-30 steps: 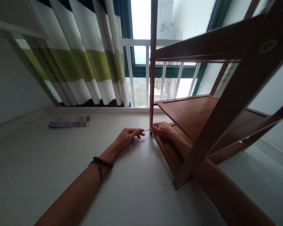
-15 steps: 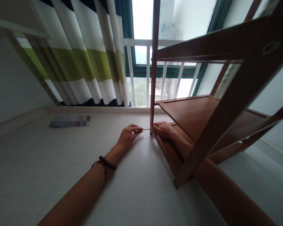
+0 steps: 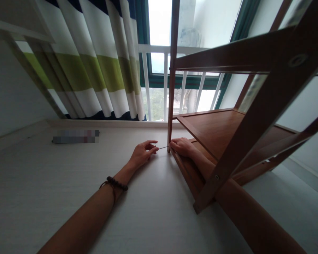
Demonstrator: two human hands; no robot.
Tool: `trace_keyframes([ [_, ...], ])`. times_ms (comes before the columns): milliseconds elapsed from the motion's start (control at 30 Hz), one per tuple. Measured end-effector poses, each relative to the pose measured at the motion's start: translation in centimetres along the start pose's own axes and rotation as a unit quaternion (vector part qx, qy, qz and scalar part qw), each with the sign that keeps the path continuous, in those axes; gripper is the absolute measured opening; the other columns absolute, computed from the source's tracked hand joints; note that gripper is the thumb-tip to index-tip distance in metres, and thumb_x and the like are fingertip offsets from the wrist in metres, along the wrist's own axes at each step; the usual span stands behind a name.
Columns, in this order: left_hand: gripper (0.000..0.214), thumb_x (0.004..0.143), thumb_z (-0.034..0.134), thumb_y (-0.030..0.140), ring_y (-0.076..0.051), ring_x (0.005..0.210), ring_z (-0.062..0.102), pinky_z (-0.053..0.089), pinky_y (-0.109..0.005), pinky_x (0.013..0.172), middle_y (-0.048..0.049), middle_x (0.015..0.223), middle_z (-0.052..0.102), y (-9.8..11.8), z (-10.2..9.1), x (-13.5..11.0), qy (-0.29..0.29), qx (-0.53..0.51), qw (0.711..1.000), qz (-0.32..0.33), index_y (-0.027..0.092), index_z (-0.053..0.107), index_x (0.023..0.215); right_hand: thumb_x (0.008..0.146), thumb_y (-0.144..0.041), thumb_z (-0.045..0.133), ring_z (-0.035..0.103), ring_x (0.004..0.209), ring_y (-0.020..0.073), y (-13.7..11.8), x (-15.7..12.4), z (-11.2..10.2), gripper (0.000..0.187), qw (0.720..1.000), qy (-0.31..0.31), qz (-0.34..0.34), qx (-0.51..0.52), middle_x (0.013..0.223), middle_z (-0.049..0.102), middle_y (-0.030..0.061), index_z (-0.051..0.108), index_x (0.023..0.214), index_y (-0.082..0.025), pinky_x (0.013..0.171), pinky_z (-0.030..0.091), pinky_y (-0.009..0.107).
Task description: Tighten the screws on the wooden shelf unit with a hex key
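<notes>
My left hand (image 3: 143, 153) pinches the outer end of a thin metal rod, by its look a hex key (image 3: 163, 147), between thumb and fingers. Its far tip meets the foot of the far left leg of a brown wooden shelf rack (image 3: 219, 128). My right hand (image 3: 182, 146) reaches through the rack beneath the middle shelf and closes around the bottom of that same leg, at the corner of the lowest shelf. Some of its fingers are hidden. A round fastener (image 3: 217, 177) shows on the near leg.
A blurred-out flat item (image 3: 75, 137) lies on the pale floor (image 3: 55, 183) at the left. Behind are a striped curtain (image 3: 106, 72), white railings (image 3: 165, 84) and a window. The rack's near leg and upper rails slant over my right forearm.
My left hand has shifted slightly down and its fingers have loosened and spread a little. The hex key tilts more now. My right hand keeps its place on the leg.
</notes>
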State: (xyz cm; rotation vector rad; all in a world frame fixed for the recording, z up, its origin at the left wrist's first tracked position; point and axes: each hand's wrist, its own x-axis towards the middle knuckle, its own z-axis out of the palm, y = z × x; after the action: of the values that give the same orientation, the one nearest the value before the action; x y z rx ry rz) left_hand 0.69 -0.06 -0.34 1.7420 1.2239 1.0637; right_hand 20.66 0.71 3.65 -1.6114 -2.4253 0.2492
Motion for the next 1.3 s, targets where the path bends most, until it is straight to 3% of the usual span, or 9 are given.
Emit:
trace_keyframes([
  [167, 0.04, 0.065, 0.066, 0.049, -0.011, 0.047, 0.056, 0.04, -0.019, 0.037, -0.0057, 0.066, 0.066, 0.0, 0.1, -0.1, 0.02, -0.005, 1.0, -0.012, 0.013, 0.06, 0.081, 0.086, -0.028, 0.033, 0.053, 0.072, 0.0114, 0.1, 0.0, 0.2, 0.038, 1.0, 0.005, -0.004, 0.001, 0.082, 0.066, 0.0053, 0.068, 0.085, -0.014, 0.061, 0.03, 0.02],
  [300, 0.04, 0.07, 0.06, 0.053, -0.012, 0.041, 0.055, 0.043, -0.022, 0.039, -0.0043, 0.057, 0.065, 0.2, 0.4, -0.1, 0.027, 0.014, 0.999, -0.026, 0.013, 0.059, 0.077, 0.086, -0.029, 0.034, 0.052, 0.07, 0.0111, -0.1, -0.1, 0.0, 0.038, 1.0, 0.007, 0.001, 0.007, 0.082, 0.066, 0.0056, 0.069, 0.084, -0.013, 0.059, 0.03, 0.02],
  [500, 0.041, 0.071, 0.061, 0.05, -0.02, 0.069, 0.066, 0.053, -0.028, 0.058, -0.012, 0.075, 0.07, 0.5, 0.3, -0.1, -0.004, -0.094, 0.994, -0.06, 0.01, 0.06, 0.079, 0.086, -0.028, 0.035, 0.051, 0.068, 0.0106, -0.5, -0.4, -0.6, 0.037, 1.0, -0.004, 0.008, 0.013, 0.08, 0.066, 0.0046, 0.068, 0.082, -0.014, 0.059, 0.03, 0.019],
  [667, 0.037, 0.069, 0.065, 0.045, -0.022, 0.079, 0.066, 0.053, -0.031, 0.066, -0.0127, 0.085, 0.07, 0.6, -0.3, -0.2, -0.031, -0.108, 0.992, -0.065, 0.011, 0.061, 0.083, 0.086, -0.03, 0.034, 0.052, 0.068, 0.0111, -0.3, -0.2, -0.4, 0.037, 1.0, -0.001, 0.006, 0.007, 0.079, 0.066, 0.0046, 0.068, 0.081, -0.016, 0.058, 0.03, 0.02],
  [1067, 0.038, 0.073, 0.061, 0.046, -0.024, 0.082, 0.066, 0.042, -0.019, 0.042, -0.0165, 0.094, 0.068, 0.3, -1.0, 0.3, -0.111, -0.126, 0.978, -0.123, 0.012, 0.059, 0.089, 0.086, -0.029, 0.034, 0.051, 0.066, 0.0104, -0.3, -0.2, -0.3, 0.037, 1.0, 0.006, 0.0, 0.014, 0.08, 0.066, 0.0049, 0.067, 0.08, -0.014, 0.058, 0.03, 0.02],
  [1200, 0.043, 0.068, 0.068, 0.041, -0.021, 0.079, 0.066, 0.039, -0.017, 0.04, -0.0154, 0.096, 0.068, 0.7, -1.0, 0.4, -0.128, -0.117, 0.974, -0.149, 0.012, 0.06, 0.099, 0.086, -0.03, 0.034, 0.052, 0.069, 0.0108, 0.0, -0.1, -0.1, 0.038, 1.0, 0.003, 0.0, 0.012, 0.083, 0.066, 0.0047, 0.068, 0.083, -0.015, 0.059, 0.03, 0.02],
  [1300, 0.041, 0.061, 0.073, 0.035, -0.017, 0.068, 0.064, 0.039, -0.018, 0.04, -0.0117, 0.084, 0.07, 1.0, -0.4, 0.2, -0.123, -0.077, 0.981, -0.128, 0.011, 0.064, 0.093, 0.086, -0.031, 0.033, 0.053, 0.07, 0.0112, 0.2, 0.0, 0.0, 0.038, 1.0, 0.0, -0.003, 0.008, 0.083, 0.066, 0.0046, 0.068, 0.083, -0.015, 0.06, 0.03, 0.02],
])
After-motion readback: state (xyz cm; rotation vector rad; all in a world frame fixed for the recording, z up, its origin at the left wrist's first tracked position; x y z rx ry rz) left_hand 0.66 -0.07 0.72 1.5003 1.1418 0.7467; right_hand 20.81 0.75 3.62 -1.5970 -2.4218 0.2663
